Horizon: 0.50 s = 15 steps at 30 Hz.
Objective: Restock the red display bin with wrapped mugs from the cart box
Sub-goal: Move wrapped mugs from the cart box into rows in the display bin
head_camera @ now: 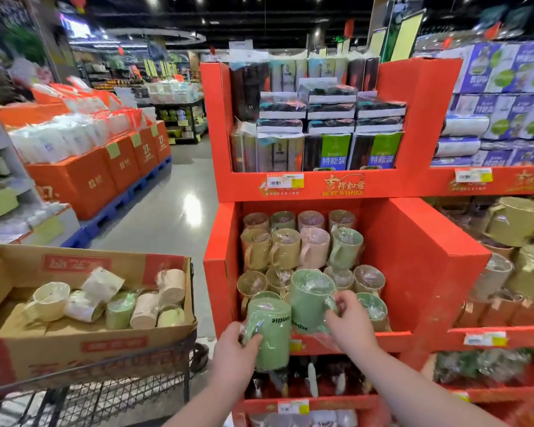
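My left grip [233,349] wraps a plastic-wrapped green ceramic mug [270,331], right grip [350,322] pinches its twin mug [309,298], likely to fill the red cardboard bin [413,257] ahead.

One cart box [74,346] holds seven wrapped mugs [144,309]; two green mugs [272,334] held.

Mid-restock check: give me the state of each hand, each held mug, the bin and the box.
left hand: gripping first green mug, in front of the bin.
right hand: holding second green mug, upright inside the bin.
red display bin: partly filled.
cart box: open, wrapped mugs left inside.
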Each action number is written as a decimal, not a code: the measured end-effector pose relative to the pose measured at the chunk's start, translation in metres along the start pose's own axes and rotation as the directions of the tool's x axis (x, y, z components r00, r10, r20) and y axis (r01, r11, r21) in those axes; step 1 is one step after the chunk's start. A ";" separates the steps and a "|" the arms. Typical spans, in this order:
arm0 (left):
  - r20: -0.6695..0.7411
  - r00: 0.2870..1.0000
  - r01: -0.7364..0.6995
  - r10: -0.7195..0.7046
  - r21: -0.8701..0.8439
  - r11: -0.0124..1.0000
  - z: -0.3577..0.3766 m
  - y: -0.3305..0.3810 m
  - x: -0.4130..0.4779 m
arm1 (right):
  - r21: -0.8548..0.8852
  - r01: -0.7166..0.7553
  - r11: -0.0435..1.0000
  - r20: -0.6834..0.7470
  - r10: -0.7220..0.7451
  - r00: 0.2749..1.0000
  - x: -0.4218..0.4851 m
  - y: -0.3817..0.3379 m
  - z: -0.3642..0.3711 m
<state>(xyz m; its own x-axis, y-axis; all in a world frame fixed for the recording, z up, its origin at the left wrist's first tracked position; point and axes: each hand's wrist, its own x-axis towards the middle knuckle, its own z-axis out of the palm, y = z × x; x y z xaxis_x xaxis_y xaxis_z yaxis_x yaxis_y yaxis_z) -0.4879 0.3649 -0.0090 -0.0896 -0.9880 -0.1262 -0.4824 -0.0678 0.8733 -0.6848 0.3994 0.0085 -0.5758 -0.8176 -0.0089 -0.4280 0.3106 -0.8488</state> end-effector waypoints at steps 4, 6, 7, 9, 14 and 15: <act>0.014 0.999 -0.032 0.032 -0.022 0.999 -0.007 -0.006 0.019 | -0.032 -0.006 0.999 -0.026 0.006 1.000 0.024 -0.013 0.019; 0.014 0.999 -0.042 0.043 -0.027 0.999 -0.012 -0.011 0.028 | -0.046 -0.004 0.999 -0.018 0.003 1.000 0.034 -0.019 0.030; 0.012 0.999 -0.041 0.041 -0.024 0.999 -0.013 -0.013 0.033 | -0.043 -0.005 0.999 -0.011 0.004 1.000 0.039 -0.022 0.036; 0.012 0.999 -0.038 0.039 -0.011 0.999 -0.015 -0.020 0.040 | -0.051 -0.005 0.999 -0.003 0.004 1.000 0.048 -0.025 0.045; 0.046 0.999 -0.025 0.024 0.025 0.999 -0.016 -0.033 0.045 | -0.063 -0.028 0.998 0.013 0.029 1.000 0.065 -0.028 0.065; 0.047 0.999 -0.029 0.028 0.018 0.999 -0.016 -0.035 0.045 | -0.068 -0.025 0.997 0.020 0.027 0.999 0.069 -0.028 0.069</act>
<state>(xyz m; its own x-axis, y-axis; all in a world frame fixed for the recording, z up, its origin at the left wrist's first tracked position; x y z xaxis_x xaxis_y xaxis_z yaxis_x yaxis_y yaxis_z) -0.4611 0.3205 -0.0379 -0.1435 -0.9819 -0.1235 -0.4948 -0.0369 0.8682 -0.6644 0.3008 -0.0047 -0.5729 -0.8185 -0.0421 -0.4594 0.3633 -0.8105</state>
